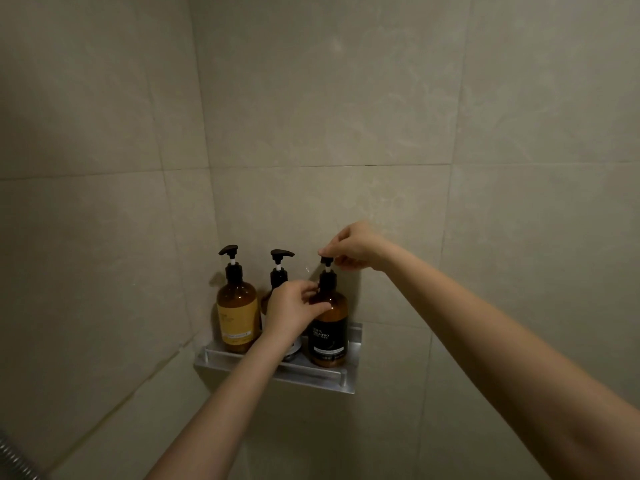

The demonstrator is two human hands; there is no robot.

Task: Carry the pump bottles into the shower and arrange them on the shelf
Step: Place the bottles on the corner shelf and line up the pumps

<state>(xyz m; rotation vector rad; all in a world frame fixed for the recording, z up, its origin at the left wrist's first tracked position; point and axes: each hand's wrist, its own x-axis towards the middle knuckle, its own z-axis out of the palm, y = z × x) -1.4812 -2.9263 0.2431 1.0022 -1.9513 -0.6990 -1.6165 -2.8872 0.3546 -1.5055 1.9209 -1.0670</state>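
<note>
Now, on my feed, both bare arms reach forward into a dim, beige-tiled shower corner. My left grip (291,306) curls round the shoulder of the black-label bottle (329,332), with the thumb laid across its amber front and the fingertips up at the dark collar. Just above and to the right of that grip, my right grip (351,249) pinches the bottle's pump (326,260) between thumb and forefinger, the other fingers tucked in.

The held bottle stands upright at the right end of a metal shelf (343,375), which is fixed to the wall below both grips and has a low rail along its front. Directly behind the left grip stands the middle bottle (278,273). Its body is mostly hidden by the hand, and its pump spout points right, toward the right grip. Further left of the left grip, at the corner end of the shelf, the yellow-label bottle (238,306) stands upright and apart from both grips.

Under the left wrist a small round silvery object (292,352) shows on the shelf; I cannot tell what it is. Far down to the left, at the picture's edge, a ribbed metal hose (8,452) is visible.
</note>
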